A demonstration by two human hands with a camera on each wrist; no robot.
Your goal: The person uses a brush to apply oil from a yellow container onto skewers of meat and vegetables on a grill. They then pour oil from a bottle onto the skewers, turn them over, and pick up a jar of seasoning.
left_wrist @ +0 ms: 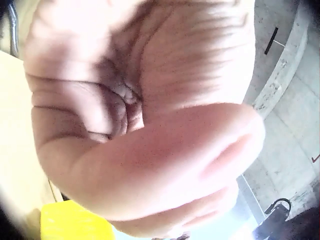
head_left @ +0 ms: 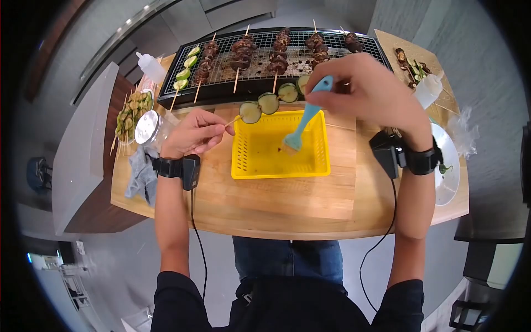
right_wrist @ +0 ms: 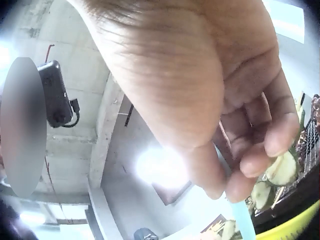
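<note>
My left hand (head_left: 196, 133) pinches the bare stick end of a skewer between thumb and fingers. Several round, green-rimmed cucumber or zucchini slices (head_left: 269, 103) are threaded along it, over the back of the yellow basket (head_left: 282, 176). My right hand (head_left: 370, 91) grips a light blue basting brush (head_left: 311, 113) by its handle, with the brush head pointing down over the basket's inside, apart from the slices. In the right wrist view, the brush handle (right_wrist: 243, 222) shows below the fingertips, beside the slices (right_wrist: 281, 170). Curled fingers of the left hand (left_wrist: 150, 160) hide the skewer in the left wrist view.
Behind the basket stands a black grill (head_left: 221, 93) with several dark meat skewers (head_left: 279, 52) and a green-slice skewer (head_left: 186, 73). At left are a plate of skewers (head_left: 133, 113), a lidded jar (head_left: 148, 127) and a cloth (head_left: 142, 174); at right, a white plate (head_left: 448, 185) and squeeze bottle (head_left: 428, 91).
</note>
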